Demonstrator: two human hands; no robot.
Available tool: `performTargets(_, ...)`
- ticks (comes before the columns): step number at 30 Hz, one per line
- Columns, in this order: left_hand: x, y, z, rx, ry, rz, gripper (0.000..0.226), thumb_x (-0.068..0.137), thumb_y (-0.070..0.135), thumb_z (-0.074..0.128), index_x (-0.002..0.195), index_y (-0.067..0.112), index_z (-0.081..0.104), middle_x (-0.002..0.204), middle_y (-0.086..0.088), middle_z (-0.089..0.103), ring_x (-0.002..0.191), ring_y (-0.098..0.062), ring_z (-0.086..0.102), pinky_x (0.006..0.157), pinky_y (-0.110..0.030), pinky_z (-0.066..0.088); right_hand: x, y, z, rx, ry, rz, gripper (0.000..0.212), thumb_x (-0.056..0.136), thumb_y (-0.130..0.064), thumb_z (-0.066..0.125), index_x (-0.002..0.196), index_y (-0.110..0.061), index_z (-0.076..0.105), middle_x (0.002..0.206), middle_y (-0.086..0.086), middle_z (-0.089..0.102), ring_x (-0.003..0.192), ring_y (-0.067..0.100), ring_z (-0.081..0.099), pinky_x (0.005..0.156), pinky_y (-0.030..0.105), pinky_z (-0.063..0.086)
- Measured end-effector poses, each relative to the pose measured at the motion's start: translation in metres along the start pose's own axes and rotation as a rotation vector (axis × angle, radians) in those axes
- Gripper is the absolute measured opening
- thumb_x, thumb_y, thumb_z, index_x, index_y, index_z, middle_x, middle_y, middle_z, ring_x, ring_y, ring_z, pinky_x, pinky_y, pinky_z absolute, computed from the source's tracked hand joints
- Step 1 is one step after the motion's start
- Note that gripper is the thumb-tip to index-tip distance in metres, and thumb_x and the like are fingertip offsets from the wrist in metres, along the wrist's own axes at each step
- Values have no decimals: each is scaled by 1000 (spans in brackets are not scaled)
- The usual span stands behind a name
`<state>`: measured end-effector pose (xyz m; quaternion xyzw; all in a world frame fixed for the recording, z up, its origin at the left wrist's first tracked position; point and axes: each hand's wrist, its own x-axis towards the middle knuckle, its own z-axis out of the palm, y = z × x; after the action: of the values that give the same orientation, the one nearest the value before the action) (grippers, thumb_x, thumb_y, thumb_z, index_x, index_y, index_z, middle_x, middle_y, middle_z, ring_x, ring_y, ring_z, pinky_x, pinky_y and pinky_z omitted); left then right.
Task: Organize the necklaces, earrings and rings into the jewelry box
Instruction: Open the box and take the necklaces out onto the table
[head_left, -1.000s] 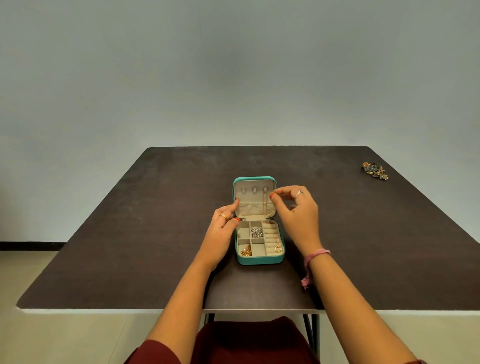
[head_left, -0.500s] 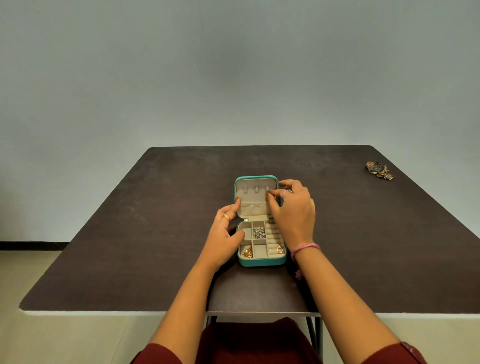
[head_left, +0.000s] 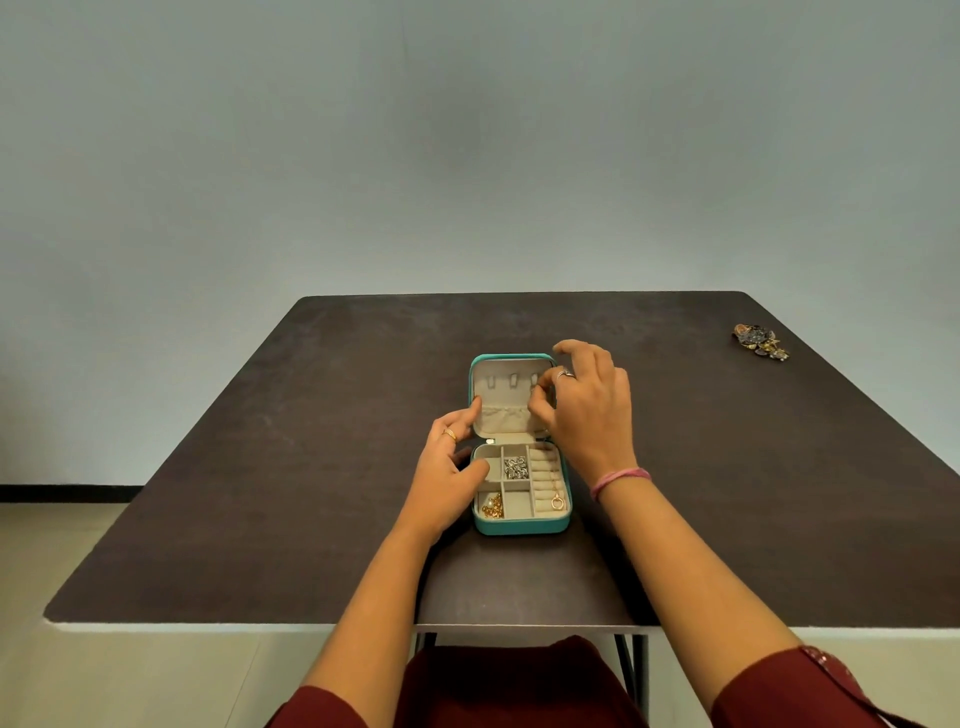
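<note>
Since the frame half a second back, the right hand (head_left: 587, 410) has shifted a little toward 1 o'clock on the lid; index finger now lifted clear above the lid's top edge. Left hand (head_left: 447, 467) barely moved.

Jewelry box (head_left: 519, 526) sits open at table (head_left: 311, 467) centre, lid propped up at 12 o'clock, tray at 6.

Right hand: thumb and a finger pinched together at the lid's right hook; whether they grip the thin chain, can't tell. Chain (head_left: 555, 480) runs down the tray's right column to a gold ring pendant (head_left: 557, 502).

Left hand: fingers relaxed and spread, fingertip touching the lid's left edge, thumb resting on the tray's top-left compartment.

Silver pieces (head_left: 515, 467) in top-middle compartment, gold pieces (head_left: 492, 508) bottom-left.

Loose jewelry pile (head_left: 761, 341) at 2 o'clock, well apart from the box.
</note>
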<state>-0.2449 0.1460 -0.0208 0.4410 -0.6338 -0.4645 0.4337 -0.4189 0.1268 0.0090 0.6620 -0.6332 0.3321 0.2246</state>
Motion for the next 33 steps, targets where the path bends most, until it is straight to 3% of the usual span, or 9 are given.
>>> performTargets(6, 1, -1, 0, 10, -13, -4, 62, 89, -7, 50, 142, 24, 39, 131, 7, 39, 96, 29, 47, 71, -1, 43, 8, 7, -5, -78, 28, -115, 13, 79, -24, 70, 78, -11, 70, 111, 6, 63, 97, 23, 59, 65, 34, 45)
performTargets(10, 1, -2, 0, 27, -28, -14, 62, 91, -2, 51, 143, 28, 36, 132, 10, 38, 102, 18, 49, 72, -2, 43, 13, 8, -11, -27, 82, -141, 11, 81, -21, 68, 79, -11, 68, 99, 7, 64, 81, 22, 60, 59, 32, 41)
performTargets(12, 0, -2, 0, 35, -31, -14, 62, 91, 0, 52, 140, 33, 36, 131, 12, 38, 105, 12, 48, 73, -2, 44, 16, 8, -16, 63, 80, -106, 8, 82, -19, 66, 81, -10, 66, 91, 6, 64, 74, 21, 60, 57, 31, 42)
performTargets(15, 0, -5, -1, 59, -14, -4, 61, 90, 4, 54, 136, 40, 38, 144, 10, 34, 128, -6, 42, 85, -3, 40, 22, 6, -29, 224, 1, -19, 8, 85, -18, 64, 86, -11, 66, 86, 4, 66, 75, 18, 60, 62, 30, 52)
performTargets(17, 0, -5, -1, 86, -5, -24, 58, 90, 8, 56, 138, 38, 41, 154, 8, 24, 136, -17, 34, 97, -13, 33, 27, 6, -40, 342, -80, 82, 8, 87, -20, 63, 90, -13, 66, 87, -1, 66, 78, 13, 60, 69, 27, 53)
performTargets(19, -1, -5, 0, 101, 5, -27, 53, 91, 12, 57, 136, 36, 44, 156, 9, 18, 140, -21, 29, 100, -22, 31, 33, 6, -52, 425, -133, 164, 7, 86, -21, 64, 88, -16, 66, 81, -7, 64, 74, 7, 60, 70, 21, 52)
performTargets(24, -4, -4, 0, 104, 70, 73, 43, 89, 12, 62, 124, 35, 53, 152, 12, 25, 137, -9, 30, 109, -28, 29, 45, 12, -79, 617, -183, 300, 4, 82, -21, 67, 82, -16, 68, 74, -7, 67, 68, 4, 61, 62, 8, 46)
performTargets(29, -6, 0, 0, 54, 165, 112, 39, 88, 10, 62, 113, 40, 57, 144, 16, 33, 128, 0, 36, 107, -29, 31, 54, 18, -101, 691, -253, 319, 6, 80, -17, 67, 84, -12, 69, 77, 2, 71, 75, 18, 69, 70, 29, 59)
performTargets(33, -4, 2, 2, 89, 194, 129, 37, 89, 9, 59, 105, 43, 58, 135, 20, 39, 125, 1, 38, 105, -28, 31, 61, 19, -117, 687, -242, 279, 4, 79, -14, 66, 82, -11, 67, 76, 4, 71, 74, 20, 70, 71, 35, 60)
